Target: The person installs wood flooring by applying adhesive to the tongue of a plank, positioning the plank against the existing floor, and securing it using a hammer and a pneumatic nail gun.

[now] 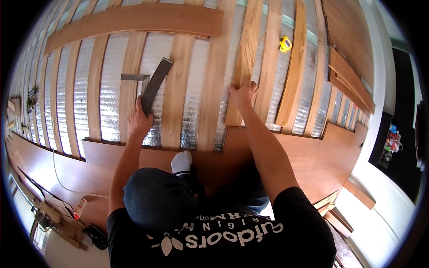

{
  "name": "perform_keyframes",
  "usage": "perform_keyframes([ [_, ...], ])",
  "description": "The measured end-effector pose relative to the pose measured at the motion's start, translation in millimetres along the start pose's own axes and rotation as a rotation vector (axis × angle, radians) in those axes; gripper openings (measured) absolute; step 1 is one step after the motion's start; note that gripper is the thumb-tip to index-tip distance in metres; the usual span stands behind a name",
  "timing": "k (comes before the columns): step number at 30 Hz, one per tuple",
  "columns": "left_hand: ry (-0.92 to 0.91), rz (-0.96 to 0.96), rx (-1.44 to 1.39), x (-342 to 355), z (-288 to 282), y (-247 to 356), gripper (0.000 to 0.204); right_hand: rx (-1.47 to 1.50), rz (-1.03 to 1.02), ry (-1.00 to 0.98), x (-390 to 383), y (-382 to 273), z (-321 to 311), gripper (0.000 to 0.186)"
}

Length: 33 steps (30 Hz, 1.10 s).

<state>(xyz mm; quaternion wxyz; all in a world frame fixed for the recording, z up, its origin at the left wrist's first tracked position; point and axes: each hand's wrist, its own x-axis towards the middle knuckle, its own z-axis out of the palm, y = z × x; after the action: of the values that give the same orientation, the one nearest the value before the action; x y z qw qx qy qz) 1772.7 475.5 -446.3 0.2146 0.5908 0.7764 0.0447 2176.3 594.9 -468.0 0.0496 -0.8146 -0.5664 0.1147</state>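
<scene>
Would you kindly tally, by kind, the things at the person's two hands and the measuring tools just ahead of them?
Dark grey flat strip, in the left hand: 1
Light-brown wooden slat, under the right hand: 1
Thin grey metal square, beside the strip: 1
Yellow tape measure: 1
Total: 4

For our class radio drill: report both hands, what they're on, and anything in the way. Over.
Left hand holding dark flat strip. Right hand gripping wooden slat. Yellow tape measure clear of both hands.
</scene>
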Motion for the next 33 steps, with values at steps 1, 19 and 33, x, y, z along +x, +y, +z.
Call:
perform_keyframes([
  [1, 0.008, -0.013, 0.001, -1.1, 0.0, -4.5, 0.084, 0.004, -0.014, -0.003, 8.7, -6.8, -4.1, 0.078],
  [19, 0.000, -0.017, 0.027, -2.8, 2.8, -9.2, 0.085, 0.342, 0.094, 0.087, 31.0, 11.0, 29.3, 0.067],
  [33, 0.034, -0.028, 0.045, -2.1, 1.1, -6.4, 0.084, 0.103, 0.041, 0.012, 31.2, -38.0, 19.6, 0.097],
])
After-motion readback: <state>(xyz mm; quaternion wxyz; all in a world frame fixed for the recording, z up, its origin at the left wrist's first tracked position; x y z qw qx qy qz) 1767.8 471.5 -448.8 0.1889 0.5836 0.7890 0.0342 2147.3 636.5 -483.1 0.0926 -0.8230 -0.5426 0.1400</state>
